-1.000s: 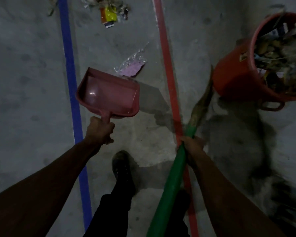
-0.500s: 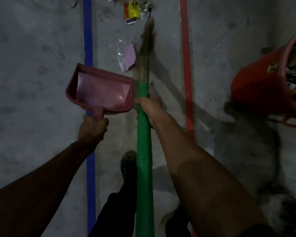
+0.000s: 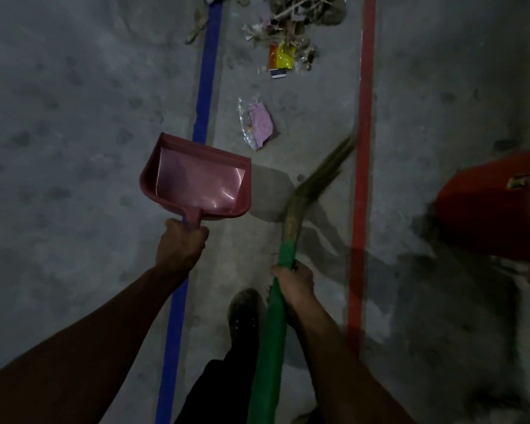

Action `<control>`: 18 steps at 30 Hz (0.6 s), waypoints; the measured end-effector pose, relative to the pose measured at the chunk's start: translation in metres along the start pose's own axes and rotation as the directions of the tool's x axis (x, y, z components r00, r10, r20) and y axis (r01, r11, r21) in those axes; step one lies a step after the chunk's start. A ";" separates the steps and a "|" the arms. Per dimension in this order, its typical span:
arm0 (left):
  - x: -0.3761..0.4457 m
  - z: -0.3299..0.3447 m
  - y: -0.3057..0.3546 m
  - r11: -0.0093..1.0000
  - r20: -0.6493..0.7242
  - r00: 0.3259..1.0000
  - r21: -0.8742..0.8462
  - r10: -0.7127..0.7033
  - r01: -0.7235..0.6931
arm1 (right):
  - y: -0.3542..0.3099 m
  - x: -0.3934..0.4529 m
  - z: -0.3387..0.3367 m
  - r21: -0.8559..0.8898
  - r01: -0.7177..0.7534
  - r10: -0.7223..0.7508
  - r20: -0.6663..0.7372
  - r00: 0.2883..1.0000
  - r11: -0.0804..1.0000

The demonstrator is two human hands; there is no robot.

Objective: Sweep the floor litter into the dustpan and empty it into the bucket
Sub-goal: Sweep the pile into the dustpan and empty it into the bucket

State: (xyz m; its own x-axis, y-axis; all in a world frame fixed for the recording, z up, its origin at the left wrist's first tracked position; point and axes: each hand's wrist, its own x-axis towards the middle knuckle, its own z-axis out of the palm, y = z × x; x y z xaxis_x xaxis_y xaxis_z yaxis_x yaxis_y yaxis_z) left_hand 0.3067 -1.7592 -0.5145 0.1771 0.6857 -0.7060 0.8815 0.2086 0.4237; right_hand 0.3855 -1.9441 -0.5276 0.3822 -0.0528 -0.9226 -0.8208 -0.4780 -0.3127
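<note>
Concrete floor [image 3: 74,117], grey and blotchy with dark stains. A blue tape line [image 3: 207,81] runs away from me on the left; a red tape line [image 3: 363,148] runs roughly parallel on the right. My dark shoe [image 3: 244,313] stands between them, scuffed with dust, with my black trouser leg [image 3: 218,390] above it. Heavy shadows fall across the floor to the right.

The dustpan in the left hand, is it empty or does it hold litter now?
Empty. The dustpan shows only its bare pink inside, and the litter lies on the floor beyond it. The left hand grips its handle.
</note>
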 end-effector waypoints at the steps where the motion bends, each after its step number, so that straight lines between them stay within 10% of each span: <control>1: 0.003 -0.001 -0.001 1.000 -0.010 1.000 -0.007 -0.004 0.004 | -0.006 0.003 0.013 -0.006 0.001 -0.001 0.033 0.999 1.000; 8: 0.019 -0.010 0.002 0.997 -0.025 1.000 -0.082 0.011 -0.013 | -0.089 0.020 0.074 0.013 0.058 -0.059 0.142 0.988 0.998; 18: 0.017 -0.028 0.028 0.991 -0.027 0.999 -0.128 0.034 -0.037 | -0.110 -0.017 -0.009 0.137 0.186 -0.184 -0.029 0.982 0.973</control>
State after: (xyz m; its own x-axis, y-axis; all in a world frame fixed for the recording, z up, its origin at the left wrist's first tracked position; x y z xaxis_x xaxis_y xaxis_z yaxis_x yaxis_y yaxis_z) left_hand 0.3221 -1.7218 -0.4985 0.1952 0.7111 -0.6755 0.8112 0.2701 0.5187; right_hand 0.4735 -1.8983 -0.4755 0.5387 0.0111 -0.8424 -0.7854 -0.3552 -0.5069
